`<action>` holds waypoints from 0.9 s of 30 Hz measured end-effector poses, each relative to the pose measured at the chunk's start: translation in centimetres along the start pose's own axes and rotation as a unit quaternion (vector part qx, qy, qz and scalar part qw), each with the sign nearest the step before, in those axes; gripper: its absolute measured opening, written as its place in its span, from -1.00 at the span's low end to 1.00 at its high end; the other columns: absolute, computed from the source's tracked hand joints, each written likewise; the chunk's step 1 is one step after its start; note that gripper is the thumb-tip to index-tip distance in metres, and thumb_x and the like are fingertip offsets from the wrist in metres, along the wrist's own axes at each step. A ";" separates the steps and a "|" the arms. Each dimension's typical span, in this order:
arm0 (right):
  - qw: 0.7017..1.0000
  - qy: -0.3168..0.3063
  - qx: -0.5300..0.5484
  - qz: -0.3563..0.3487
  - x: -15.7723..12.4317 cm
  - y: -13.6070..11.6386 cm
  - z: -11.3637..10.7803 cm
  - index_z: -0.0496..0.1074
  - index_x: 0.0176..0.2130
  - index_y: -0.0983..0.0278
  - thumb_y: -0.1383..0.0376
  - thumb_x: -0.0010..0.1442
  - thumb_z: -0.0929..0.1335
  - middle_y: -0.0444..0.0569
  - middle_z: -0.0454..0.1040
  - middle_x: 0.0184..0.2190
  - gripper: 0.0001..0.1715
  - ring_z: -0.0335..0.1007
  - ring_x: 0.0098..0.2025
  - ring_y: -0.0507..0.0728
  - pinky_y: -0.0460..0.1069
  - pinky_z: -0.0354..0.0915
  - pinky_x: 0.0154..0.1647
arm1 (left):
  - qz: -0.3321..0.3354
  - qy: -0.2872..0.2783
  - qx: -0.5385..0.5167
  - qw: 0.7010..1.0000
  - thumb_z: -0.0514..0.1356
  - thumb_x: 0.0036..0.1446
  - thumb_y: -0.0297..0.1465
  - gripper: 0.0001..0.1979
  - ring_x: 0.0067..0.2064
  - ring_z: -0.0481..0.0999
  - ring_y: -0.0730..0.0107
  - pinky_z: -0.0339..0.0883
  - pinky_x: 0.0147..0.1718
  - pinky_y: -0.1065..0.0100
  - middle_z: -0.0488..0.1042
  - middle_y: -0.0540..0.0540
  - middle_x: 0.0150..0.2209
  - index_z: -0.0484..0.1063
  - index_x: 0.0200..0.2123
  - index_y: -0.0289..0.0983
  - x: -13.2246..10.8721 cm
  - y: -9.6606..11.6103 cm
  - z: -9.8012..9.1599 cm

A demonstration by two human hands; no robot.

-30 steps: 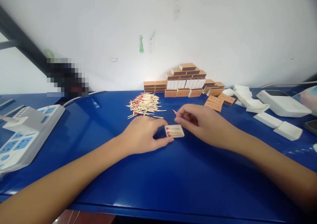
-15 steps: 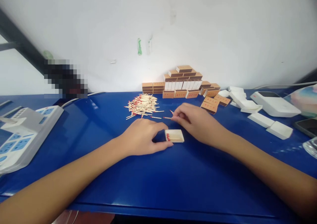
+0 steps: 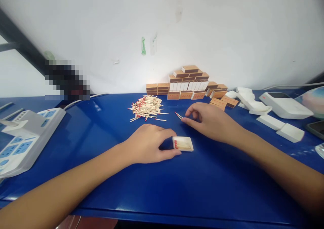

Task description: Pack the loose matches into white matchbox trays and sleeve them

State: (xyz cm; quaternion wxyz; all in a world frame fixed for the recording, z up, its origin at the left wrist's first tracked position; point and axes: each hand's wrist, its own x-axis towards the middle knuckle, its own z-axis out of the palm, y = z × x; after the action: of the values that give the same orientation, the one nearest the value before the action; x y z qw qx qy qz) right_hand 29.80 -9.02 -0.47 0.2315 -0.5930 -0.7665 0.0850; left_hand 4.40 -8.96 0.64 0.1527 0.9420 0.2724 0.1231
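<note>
My left hand (image 3: 154, 144) holds a small white matchbox tray (image 3: 187, 139) by its left end, between thumb and fingers. Several red-tipped matches (image 3: 183, 146) lie inside the tray, heads to the left. Up and to the right of the tray, my right hand (image 3: 207, 121) has its thumb and fingertips around the near ends of loose matches (image 3: 179, 115) on the blue table (image 3: 157, 188). Whether it grips them firmly is hard to tell. A heap of matches (image 3: 146, 107) lies behind my left hand, with a single match (image 3: 160, 120) at its front right.
Brown matchboxes (image 3: 188, 76) are stacked against the wall, others (image 3: 219, 102) lying to their right. White trays (image 3: 269, 122), a white device (image 3: 286, 104) and a dark phone (image 3: 316, 129) are at the right. A power strip (image 3: 32, 134) sits at the left.
The match that was in my right fingers is no longer there, and the tray holds more matches. My right hand has shifted to the loose matches; my left hand and tray moved slightly right and nearer.
</note>
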 end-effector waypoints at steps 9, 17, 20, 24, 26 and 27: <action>0.999 -0.039 -0.008 0.021 0.7 -0.5 0.9 0.44 -0.30 0.23 0.20 0.36 0.32 -0.01 0.47 -0.37 -0.79 0.36 -0.36 0.16 0.04 0.17 -0.36 | -0.003 0.007 0.014 1.000 0.30 0.25 -0.09 -0.63 -0.51 0.43 0.44 0.11 -0.50 0.40 0.45 0.05 -0.52 0.60 -0.03 -0.21 0.1 -0.4 -0.1; 0.996 -0.051 0.038 -0.055 -0.2 -0.1 -0.7 0.42 -0.23 0.20 0.13 0.43 0.27 -0.02 0.49 -0.30 -0.75 0.38 -0.30 0.15 0.03 0.21 -0.31 | -0.069 0.067 0.054 0.994 0.28 0.26 -0.06 -0.62 -0.55 0.38 0.43 0.03 -0.50 0.38 0.39 0.07 -0.59 0.61 -0.03 -0.20 0.4 -1.2 -0.1; 0.990 -0.098 0.048 -0.092 -0.8 -1.0 -0.9 0.42 -0.22 0.19 0.16 0.44 0.26 -0.02 0.50 -0.27 -0.76 0.39 -0.30 0.14 0.02 0.22 -0.31 | -0.079 0.066 0.050 0.993 0.28 0.25 -0.05 -0.62 -0.56 0.38 0.43 0.01 -0.51 0.37 0.39 0.07 -0.59 0.62 -0.06 -0.20 0.4 -1.3 -0.1; 0.984 -0.131 0.049 -0.108 -1.3 -1.8 -0.5 0.40 -0.21 0.19 0.23 0.45 0.25 -0.04 0.50 -0.22 -0.80 0.40 -0.29 0.11 0.00 0.22 -0.29 | -0.064 0.062 0.042 0.995 0.28 0.25 -0.06 -0.62 -0.55 0.40 0.42 0.05 -0.51 0.38 0.39 0.06 -0.59 0.62 -0.07 -0.22 0.4 -1.1 -0.1; 0.985 -0.125 0.058 -0.107 -1.3 -1.9 -0.3 0.42 -0.21 0.18 0.20 0.46 0.26 -0.05 0.50 -0.24 -0.79 0.40 -0.30 0.11 0.00 0.21 -0.29 | -0.055 0.057 0.039 0.996 0.28 0.25 -0.07 -0.63 -0.55 0.41 0.43 0.07 -0.51 0.38 0.39 0.07 -0.59 0.61 -0.07 -0.21 0.3 -1.0 -0.1; 0.985 -0.121 0.064 -0.106 -1.3 -1.9 -0.3 0.43 -0.21 0.18 0.18 0.46 0.26 -0.05 0.50 -0.26 -0.78 0.40 -0.31 0.11 0.00 0.21 -0.30 | -0.051 0.055 0.038 0.996 0.28 0.25 -0.07 -0.64 -0.55 0.40 0.43 0.08 -0.51 0.38 0.40 0.07 -0.59 0.61 -0.08 -0.21 0.3 -1.0 -0.1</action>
State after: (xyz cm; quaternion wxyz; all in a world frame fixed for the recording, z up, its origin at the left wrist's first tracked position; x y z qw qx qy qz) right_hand 28.52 -10.88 0.23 0.1825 -0.4778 -0.8403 0.1797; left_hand 4.19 -7.98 0.44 0.1077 0.9236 0.3328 0.1566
